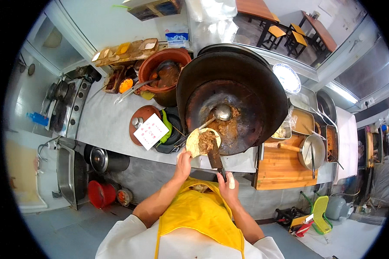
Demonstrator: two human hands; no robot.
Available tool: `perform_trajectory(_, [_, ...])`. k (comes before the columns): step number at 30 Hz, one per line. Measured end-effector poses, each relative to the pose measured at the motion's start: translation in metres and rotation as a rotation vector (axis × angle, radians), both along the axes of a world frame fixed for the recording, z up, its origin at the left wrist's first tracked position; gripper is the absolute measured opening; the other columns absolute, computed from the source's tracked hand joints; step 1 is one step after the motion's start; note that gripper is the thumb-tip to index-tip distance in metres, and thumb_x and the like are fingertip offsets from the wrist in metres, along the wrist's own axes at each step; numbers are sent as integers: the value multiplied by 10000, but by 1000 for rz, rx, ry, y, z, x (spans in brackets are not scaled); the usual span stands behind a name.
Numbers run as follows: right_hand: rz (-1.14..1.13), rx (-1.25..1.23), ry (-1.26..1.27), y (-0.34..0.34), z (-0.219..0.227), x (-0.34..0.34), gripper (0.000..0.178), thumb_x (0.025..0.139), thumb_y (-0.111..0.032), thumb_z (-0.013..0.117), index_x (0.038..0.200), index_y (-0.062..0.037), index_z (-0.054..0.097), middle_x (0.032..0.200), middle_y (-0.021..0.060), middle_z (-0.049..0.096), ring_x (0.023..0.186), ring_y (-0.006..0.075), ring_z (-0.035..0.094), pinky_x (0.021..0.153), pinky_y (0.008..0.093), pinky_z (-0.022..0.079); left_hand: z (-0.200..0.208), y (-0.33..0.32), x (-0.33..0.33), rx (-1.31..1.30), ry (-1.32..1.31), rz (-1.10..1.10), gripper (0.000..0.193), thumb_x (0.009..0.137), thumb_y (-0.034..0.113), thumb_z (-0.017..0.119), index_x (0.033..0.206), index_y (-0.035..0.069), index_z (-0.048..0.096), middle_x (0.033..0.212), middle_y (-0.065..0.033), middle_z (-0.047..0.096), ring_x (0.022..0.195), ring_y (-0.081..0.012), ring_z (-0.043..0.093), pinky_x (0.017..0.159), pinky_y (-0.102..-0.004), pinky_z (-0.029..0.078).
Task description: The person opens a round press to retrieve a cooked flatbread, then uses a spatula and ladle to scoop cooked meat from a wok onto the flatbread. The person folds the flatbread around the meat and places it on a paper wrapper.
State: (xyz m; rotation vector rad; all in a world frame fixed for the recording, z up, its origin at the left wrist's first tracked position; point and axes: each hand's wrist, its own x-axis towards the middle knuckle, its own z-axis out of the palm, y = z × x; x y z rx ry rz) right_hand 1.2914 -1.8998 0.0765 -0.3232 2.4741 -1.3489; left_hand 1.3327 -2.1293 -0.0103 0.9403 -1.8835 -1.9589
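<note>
My left hand [184, 164] is closed on the edge of a round, pale flatbread [193, 144], holding it over the near rim of a big dark wok [194, 101]. Brown chopped meat [206, 140] is heaped on the bread. Closed round a dark handle, my right hand [229, 187] grips a knife with a broad dark blade [215, 157], whose far end touches the meat. A pale wrapping covers one right finger. Inside the wok a metal ladle [222, 112] rests among brown sauce and meat scraps, its handle running toward the bread.
Left of the wok stand a clay pot [153, 64] with a ladle, a brown lid [139, 129] under a white card [151, 131], and a green pepper-like object [166, 127]. To the right, a wooden board [272, 166] carries a saucepan [313, 151]; metal trays [302, 121] stand beyond.
</note>
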Motion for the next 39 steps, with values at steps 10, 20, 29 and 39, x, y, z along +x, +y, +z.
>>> perform_trajectory(10, [107, 259, 492, 16, 25, -15, 410, 905, -122, 743, 1306, -70, 674, 882, 160, 664, 706, 361, 669, 579, 477, 511, -16, -4, 1, -154, 44, -121, 353, 1041, 215, 381, 1111, -53, 600, 1191, -292, 632, 1109, -500, 543, 993, -488, 419])
perform_trajectory(20, [254, 390, 590, 32, 48, -47, 596, 842, -58, 736, 1425, -137, 640, 837, 127, 582, 677, 335, 612, 563, 454, 483, 33, 3, -3, -273, 28, -156, 268, 1010, 154, 392, 1002, -40, 576, 1079, -316, 615, 1026, -530, 543, 897, -513, 443])
perform_trajectory(29, [305, 184, 263, 36, 62, -61, 478, 936, -87, 685, 1410, -85, 628, 891, 144, 646, 717, 296, 634, 656, 384, 514, 66, 3, 1, -424, 44, -217, 374, 1044, 200, 378, 1201, -51, 605, 1196, -310, 632, 1125, -503, 563, 995, -483, 440])
perform_trajectory(39, [167, 27, -208, 19, 48, -13, 326, 1023, -203, 632, 1279, -2, 646, 938, 159, 692, 815, 256, 650, 773, 376, 535, 63, 6, -4, -252, 72, -190, 419, 1036, 161, 395, 1342, -50, 588, 1219, -271, 653, 1143, -451, 594, 1025, -429, 451])
